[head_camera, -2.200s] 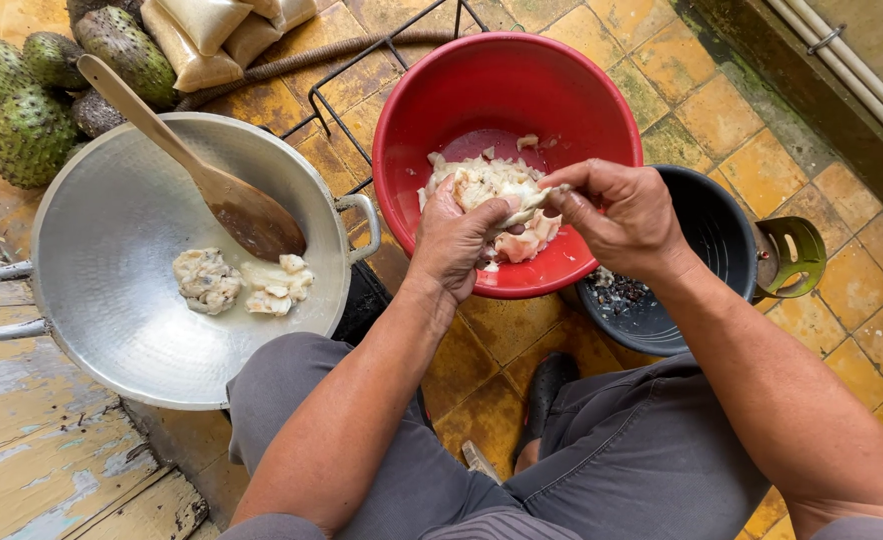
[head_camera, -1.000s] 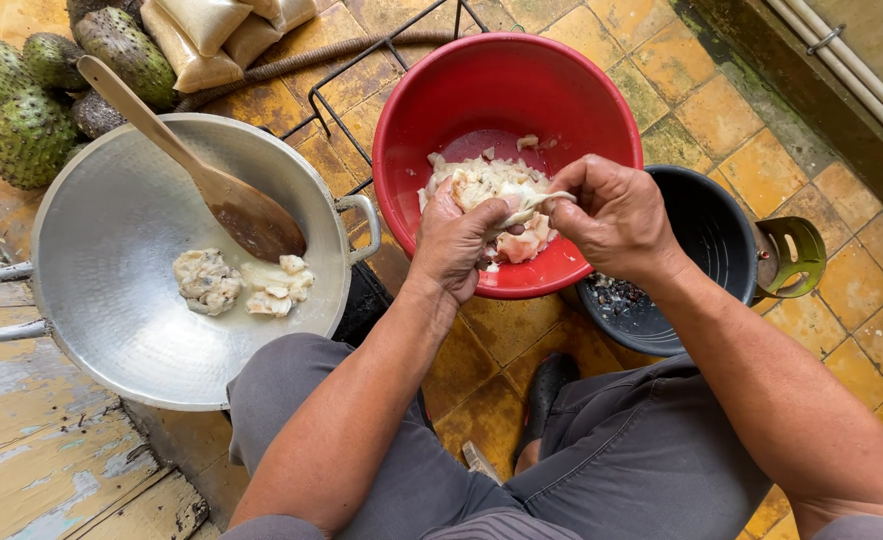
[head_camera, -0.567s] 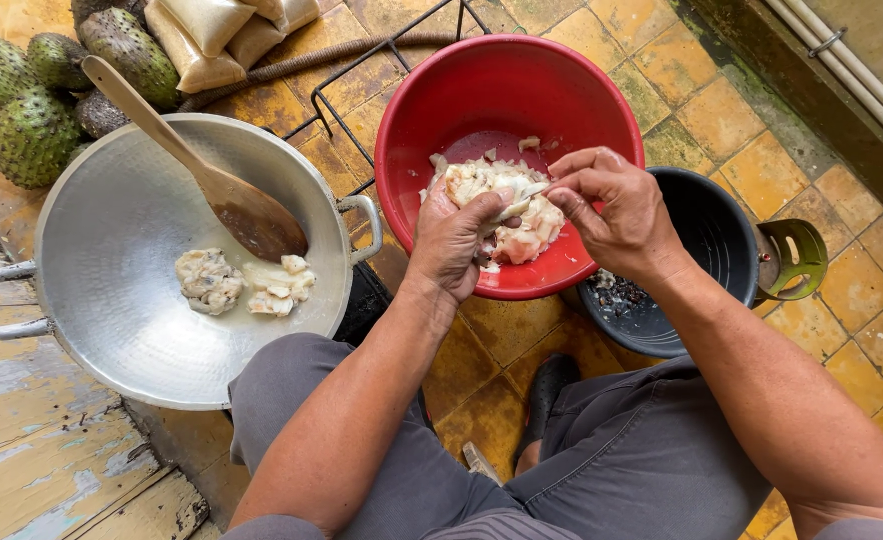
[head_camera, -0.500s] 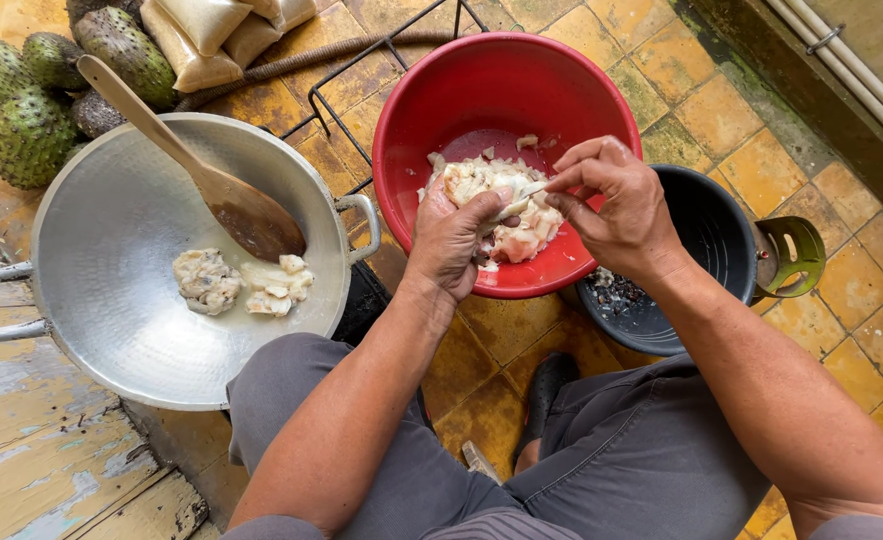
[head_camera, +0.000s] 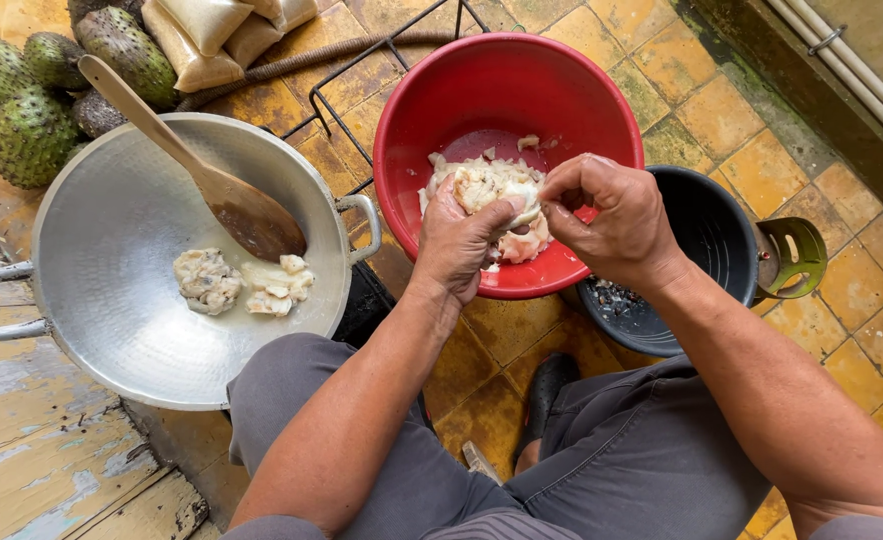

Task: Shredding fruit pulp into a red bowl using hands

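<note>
Both hands are working over the red basin, which is sitting on the yellow tiled floor. The left hand is cupping a lump of white fruit pulp from below, fingers curled against it, just above the near side of the basin. The right hand is pinching the same lump from the right, thumb and fingertips pressed together on its edge. More pulp is lying in the bottom of the basin beneath the lump.

Left of the basin, touching its rim by one handle, a wide metal wok is holding two small heaps of cleaned pulp and a wooden spatula leaning over its far rim. Beyond the wok, spiky green fruits and pale filled bags are lying on the floor. Right of the basin and partly under the right wrist, a black bucket is showing dark seeds at its bottom, with a green handle on its far side. A black wire rack is lying partly under the basin.

Compared with half a second earlier, the right hand is sitting slightly lower on the lump and the lump is raised a little more clear of the pile; the wok, spatula and bucket are unchanged.
</note>
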